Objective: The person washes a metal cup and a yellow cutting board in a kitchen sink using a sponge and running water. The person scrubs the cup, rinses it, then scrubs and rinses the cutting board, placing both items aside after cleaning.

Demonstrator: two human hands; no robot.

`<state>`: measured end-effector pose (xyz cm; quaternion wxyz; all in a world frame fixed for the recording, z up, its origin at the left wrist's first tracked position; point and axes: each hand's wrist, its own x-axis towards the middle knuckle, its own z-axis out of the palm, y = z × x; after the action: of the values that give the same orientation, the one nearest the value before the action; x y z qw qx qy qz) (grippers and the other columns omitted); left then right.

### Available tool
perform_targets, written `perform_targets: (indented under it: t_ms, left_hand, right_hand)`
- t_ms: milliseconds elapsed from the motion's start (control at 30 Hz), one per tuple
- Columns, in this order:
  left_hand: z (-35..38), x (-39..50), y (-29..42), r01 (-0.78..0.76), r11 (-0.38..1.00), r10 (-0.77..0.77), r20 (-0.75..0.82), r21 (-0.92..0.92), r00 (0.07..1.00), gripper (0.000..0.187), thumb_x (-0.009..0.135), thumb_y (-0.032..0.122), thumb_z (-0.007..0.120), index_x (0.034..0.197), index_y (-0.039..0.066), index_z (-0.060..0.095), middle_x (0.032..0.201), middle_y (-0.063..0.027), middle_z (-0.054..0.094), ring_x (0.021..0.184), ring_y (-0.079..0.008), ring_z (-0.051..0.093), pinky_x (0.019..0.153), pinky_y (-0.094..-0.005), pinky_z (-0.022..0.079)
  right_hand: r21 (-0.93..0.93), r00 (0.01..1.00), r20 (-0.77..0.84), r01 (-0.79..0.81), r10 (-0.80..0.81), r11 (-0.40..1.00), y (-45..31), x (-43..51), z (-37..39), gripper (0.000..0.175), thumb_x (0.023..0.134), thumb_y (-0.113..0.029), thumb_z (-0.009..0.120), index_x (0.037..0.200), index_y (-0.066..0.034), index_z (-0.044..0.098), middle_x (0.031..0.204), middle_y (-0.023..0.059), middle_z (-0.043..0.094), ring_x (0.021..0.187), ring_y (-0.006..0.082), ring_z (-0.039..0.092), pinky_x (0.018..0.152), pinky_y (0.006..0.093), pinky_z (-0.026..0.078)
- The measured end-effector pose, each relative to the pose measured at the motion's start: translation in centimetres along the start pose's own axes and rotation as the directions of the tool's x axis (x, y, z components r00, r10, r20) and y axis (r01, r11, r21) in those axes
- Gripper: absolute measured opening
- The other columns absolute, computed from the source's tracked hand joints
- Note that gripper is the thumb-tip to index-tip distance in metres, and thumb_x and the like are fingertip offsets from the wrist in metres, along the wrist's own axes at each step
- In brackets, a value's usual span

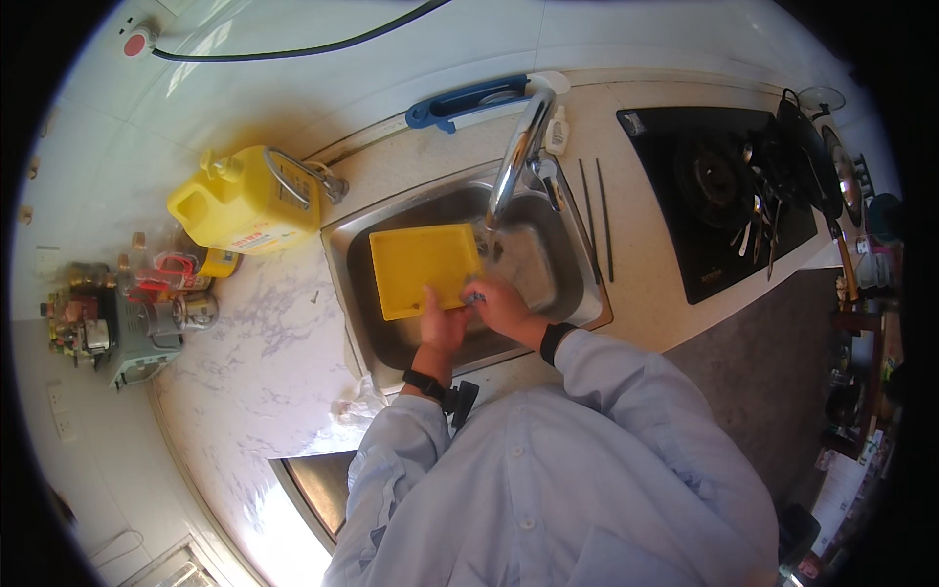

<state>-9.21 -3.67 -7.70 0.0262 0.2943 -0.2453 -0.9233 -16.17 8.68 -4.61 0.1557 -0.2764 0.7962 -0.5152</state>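
Note:
A shallow yellow rectangular tray (418,265) is held tilted over the stainless steel sink (589,299). My left hand (442,329) grips its near edge, thumb lying on the inner face and fingers hidden beneath. At the tray's near right corner, my right hand (506,304) pinches a small grey-blue scrubber (475,298), which looks like a scouring pad or a wad of cloth. Both hands are close together there. Above the tray's right side arches a chrome faucet (519,150); whether water runs from it is hard to tell.
A large yellow detergent jug (249,202) stands left of the sink. Behind it lies a blue-and-white mandoline-like tool (469,103), near a small white bottle (557,132). Two dark chopsticks (596,220) rest on the right, before a black cooktop (715,191) bearing utensils. Crumpled plastic (358,403) lies front left.

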Motion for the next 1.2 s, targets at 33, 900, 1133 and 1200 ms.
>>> perform_targets:
  t_ms: [33,900,1133,1200]
  left_hand:
    - [0.0,-0.1,0.0,-0.011,1.0,0.011,0.01,-0.014,1.0,0.056,0.096,0.054,0.035,0.133,0.013,0.042,0.125,-0.0092,0.052,0.11,-0.0257,0.052,0.092,-0.0425,0.045]
    - [0.4,-0.8,4.7,0.123,0.943,-0.149,0.061,0.309,0.987,0.038,0.089,0.004,0.055,0.127,0.004,0.046,0.125,-0.0116,0.053,0.111,-0.0296,0.056,0.09,-0.0429,0.051]
    - [0.8,-0.3,4.0,0.242,0.889,-0.316,0.14,0.388,0.938,0.043,0.077,-0.006,0.063,0.119,0.003,0.054,0.111,-0.0089,0.06,0.101,-0.0264,0.061,0.085,-0.0382,0.053]
    - [0.9,-0.4,4.1,0.224,0.867,-0.323,0.161,0.445,0.933,0.047,0.074,-0.007,0.066,0.118,0.003,0.054,0.11,-0.0082,0.06,0.099,-0.0253,0.062,0.082,-0.0372,0.054]
  right_hand:
    - [-0.093,0.999,-0.022,-0.038,0.036,0.995,0.3,0.0,-0.3,0.011,0.076,-0.003,0.059,0.084,-0.0077,0.065,0.083,0.0149,0.065,0.082,0.0355,0.06,0.072,0.0435,0.048]
    - [0.059,0.975,-0.139,-0.166,0.173,0.984,1.7,1.7,-4.9,0.023,0.076,0.004,0.061,0.097,-0.0061,0.063,0.098,0.0111,0.066,0.091,0.0241,0.064,0.08,0.032,0.049]
    - [0.17,0.917,0.391,0.017,-0.083,0.985,-0.8,1.0,-4.3,0.02,0.077,0.003,0.06,0.095,-0.0049,0.063,0.092,0.0092,0.065,0.087,0.021,0.063,0.08,0.0303,0.048]
    - [0.174,0.913,0.39,0.054,-0.119,0.983,-1.0,0.8,-3.9,0.019,0.076,0.003,0.06,0.094,-0.0051,0.063,0.09,0.0094,0.064,0.087,0.022,0.063,0.078,0.0311,0.048]
